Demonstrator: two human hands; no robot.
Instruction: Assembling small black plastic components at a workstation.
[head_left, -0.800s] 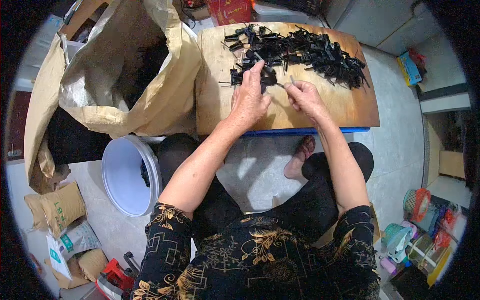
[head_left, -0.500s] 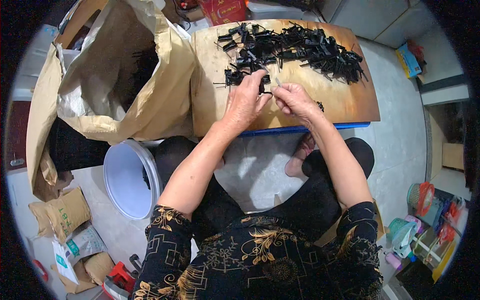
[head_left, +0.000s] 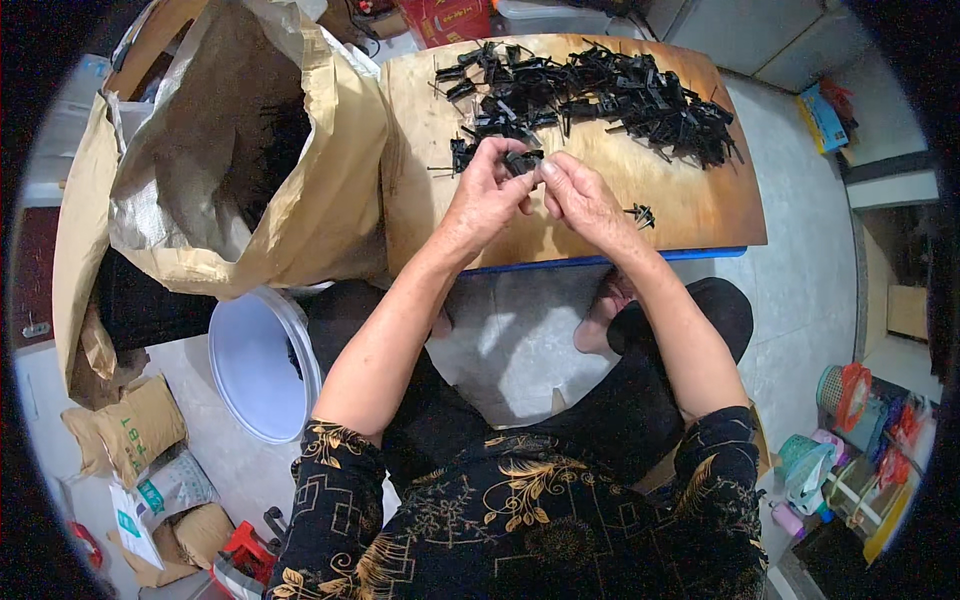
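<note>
Both hands are now meeting just off the near edge of the black parts pile (head_left: pixel 600 95) on the wooden board (head_left: pixel 700 200); 0.8 s ago they were apart w/ the left hand (head_left: pixel 485 195) flat by the pile, right hand (head_left: pixel 585 200) lower on the board; since then both have been closing in on one small black plastic part (head_left: pixel 522 160).

Left fingers are curling around the part, thumb and forefinger pinching it; right fingertips are pressing on its other side, nearly closed, holding the same piece; the part is sitting between the two hands, lifted slightly above the board, near side of the pile.

Judging from this, the picking step looks done and the fitting/pressing of the piece is under way.

One stray black piece (head_left: pixel 640 213) is lying just right of the right hand; a big paper sack (head_left: pixel 330 200) is standing open left of the board; a white bucket (head_left: pixel 250 360) is sitting below the sack.
</note>
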